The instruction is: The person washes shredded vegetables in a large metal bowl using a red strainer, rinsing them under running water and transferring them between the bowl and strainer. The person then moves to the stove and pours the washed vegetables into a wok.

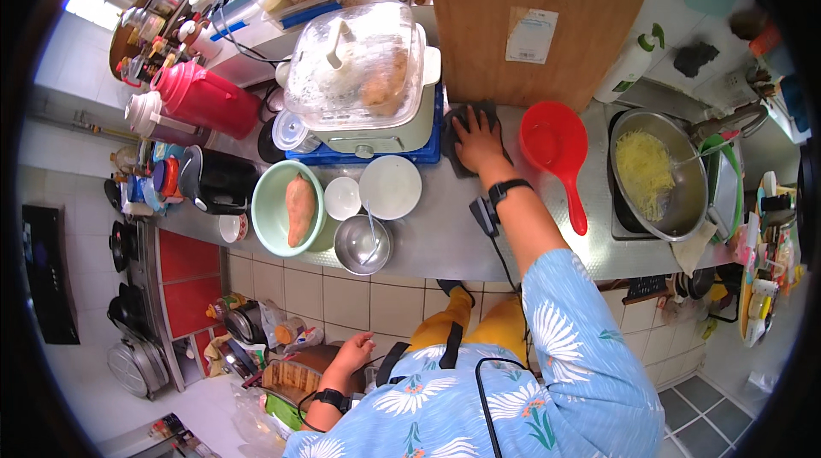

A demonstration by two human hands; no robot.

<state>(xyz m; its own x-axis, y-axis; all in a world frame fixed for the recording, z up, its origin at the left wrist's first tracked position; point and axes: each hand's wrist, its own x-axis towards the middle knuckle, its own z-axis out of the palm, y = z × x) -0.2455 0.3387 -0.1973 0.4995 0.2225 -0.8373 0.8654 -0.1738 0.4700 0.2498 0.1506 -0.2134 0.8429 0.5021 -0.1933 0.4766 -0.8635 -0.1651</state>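
Observation:
My right hand [476,140] lies spread, palm down, on a dark grey cloth [458,166] on the steel countertop [436,233]. To its right lies a red plastic ladle [553,134]. A steamer with a clear, fogged lid [353,73] and a food item inside stands to its left. My left hand [356,352] hangs low beside my body, away from the counter, with nothing visible in it. A pale green basin [262,214] holds a sweet potato [299,211]. Beside it are two white bowls [390,187] [342,199] and a steel bowl [349,246] with a thin utensil.
A steel basin of yellow shreds [644,176] sits over the sink at right. Behind the cloth stands a wooden board [481,28], with a white pump bottle [625,70] beside it. A black kettle [221,179] and a red thermos [211,99] stand at left.

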